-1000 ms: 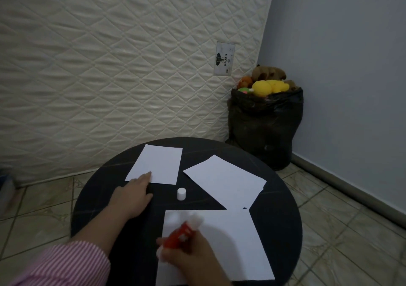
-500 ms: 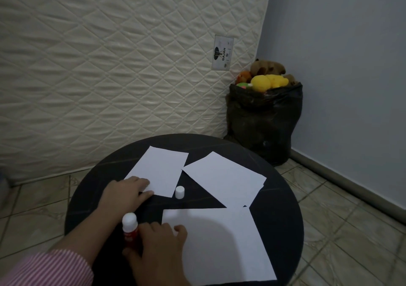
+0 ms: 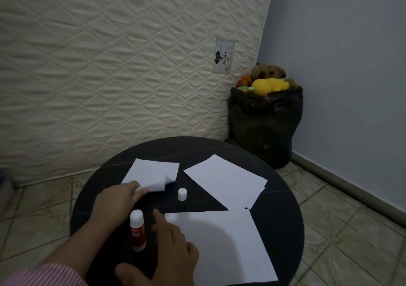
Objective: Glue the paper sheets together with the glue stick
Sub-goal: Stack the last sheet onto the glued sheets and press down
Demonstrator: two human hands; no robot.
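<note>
With the uncapped glue stick [image 3: 137,230] standing released on the desk [image 3: 283,200] beside the relaxed right hand [image 3: 169,250], let the left hand [image 3: 119,200], pinching the far-left paper sheet [image 3: 153,172], lift it squarely onto the near sheet [image 3: 222,244].

This looks like a room in a home. A big cream quilted mattress [image 3: 114,70] leans upright against the wall. A black plastic bag [image 3: 264,129] in the corner holds what may be soft toys [image 3: 269,84].
</note>
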